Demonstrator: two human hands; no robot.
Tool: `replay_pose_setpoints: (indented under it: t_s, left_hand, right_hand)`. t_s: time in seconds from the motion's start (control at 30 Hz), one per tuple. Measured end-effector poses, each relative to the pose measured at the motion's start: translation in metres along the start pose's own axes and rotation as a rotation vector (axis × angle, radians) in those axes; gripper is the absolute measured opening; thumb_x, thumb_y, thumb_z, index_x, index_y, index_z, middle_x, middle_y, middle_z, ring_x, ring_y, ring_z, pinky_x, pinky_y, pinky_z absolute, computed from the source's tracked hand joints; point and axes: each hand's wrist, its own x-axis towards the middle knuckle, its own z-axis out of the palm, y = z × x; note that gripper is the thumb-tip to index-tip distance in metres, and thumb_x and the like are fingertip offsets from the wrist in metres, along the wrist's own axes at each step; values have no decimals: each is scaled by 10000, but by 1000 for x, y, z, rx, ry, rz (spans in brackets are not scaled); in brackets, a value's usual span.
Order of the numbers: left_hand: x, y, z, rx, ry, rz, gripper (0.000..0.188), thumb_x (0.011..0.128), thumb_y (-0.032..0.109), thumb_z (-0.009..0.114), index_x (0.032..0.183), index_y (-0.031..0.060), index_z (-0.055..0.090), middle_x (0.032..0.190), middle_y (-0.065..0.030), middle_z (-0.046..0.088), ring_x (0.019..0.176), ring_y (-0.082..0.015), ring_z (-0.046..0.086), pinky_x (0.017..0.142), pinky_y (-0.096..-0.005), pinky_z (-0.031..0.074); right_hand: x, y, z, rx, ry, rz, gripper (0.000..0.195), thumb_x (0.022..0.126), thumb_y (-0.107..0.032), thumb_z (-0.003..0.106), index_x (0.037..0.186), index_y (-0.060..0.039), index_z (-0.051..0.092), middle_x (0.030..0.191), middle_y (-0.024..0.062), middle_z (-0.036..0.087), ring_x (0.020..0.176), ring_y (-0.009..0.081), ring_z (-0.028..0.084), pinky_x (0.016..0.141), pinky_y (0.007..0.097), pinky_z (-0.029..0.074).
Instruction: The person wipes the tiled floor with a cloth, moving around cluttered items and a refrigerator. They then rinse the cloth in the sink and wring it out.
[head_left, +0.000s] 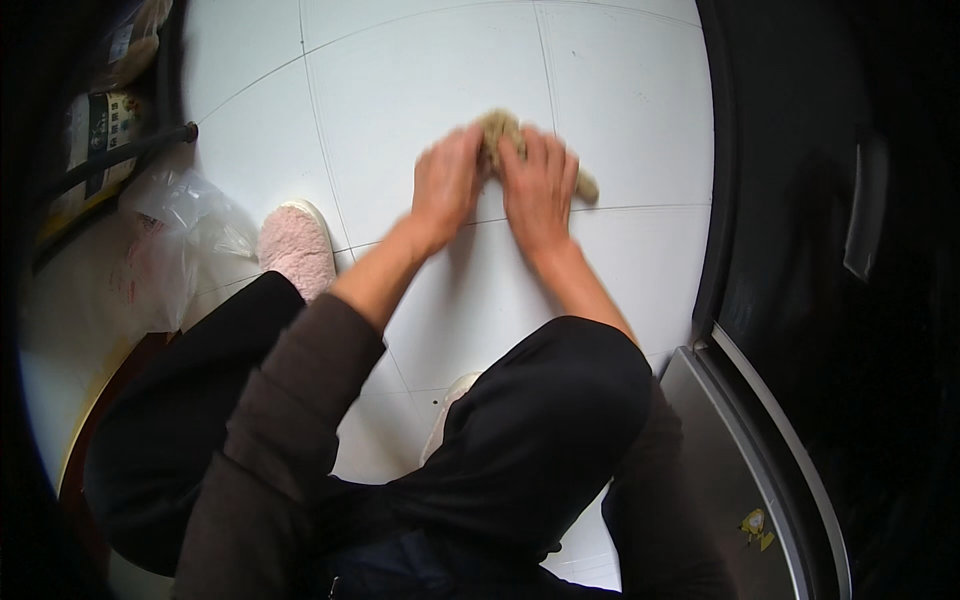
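Note:
Both of my hands are gripping a crumpled tan cloth (498, 129) just above or on the white tiled floor (420, 90). My left hand (448, 176) is curled at the cloth's left side. From the right, my right hand (538, 180) closes over it, fingers bent and slightly blurred. A rolled end of the cloth sticks out past my right fingers. The underside of the cloth is hidden, so I cannot tell how firmly it meets the tiles.
A pink fluffy slipper (296, 244) is on my left foot. Beside it lies a clear plastic bag (180, 217), below a dark rack bar (150, 146) with packaged goods (105, 139). Along the right stands a dark glossy appliance (787, 187), above a grey panel (720, 450) with a yellow sticker (754, 525).

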Motion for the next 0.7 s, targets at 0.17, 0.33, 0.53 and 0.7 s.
replay_pose_setpoints:
  t_s: [0.17,0.33,0.53,0.7]
  left_hand:
    - [24,-23,-16,-104,-152,160,136,917,53,574,1042,1,565,770,-184,590,655,-364,532,614,-428,453]
    - [-57,-7,-14,-105,-204,67,177,829,-36,649,932,-9,508,703,-199,542,604,-381,522,559,-456,431]
    - [-10,-2,-12,-101,-185,-22,86,870,49,582,844,7,511,682,-201,536,609,-381,519,558,-453,416]
    - [36,-22,-19,-33,-268,57,45,876,94,577,890,51,577,768,-185,632,743,-432,592,623,-503,466]
  right_hand:
    - [30,14,-5,32,45,-55,210,859,-152,637,1068,-141,642,1149,79,582,1067,286,531,893,434,409]
    - [-63,-20,-7,74,16,-15,226,813,-108,656,1037,-138,648,1177,69,572,1086,277,530,877,429,411]
    - [-21,-7,-3,43,54,11,148,854,-103,635,1000,-129,637,1106,88,570,1030,291,518,843,429,395]
    - [24,5,-10,37,22,13,158,861,-121,629,1017,-136,648,1070,94,583,1009,305,528,843,443,408]
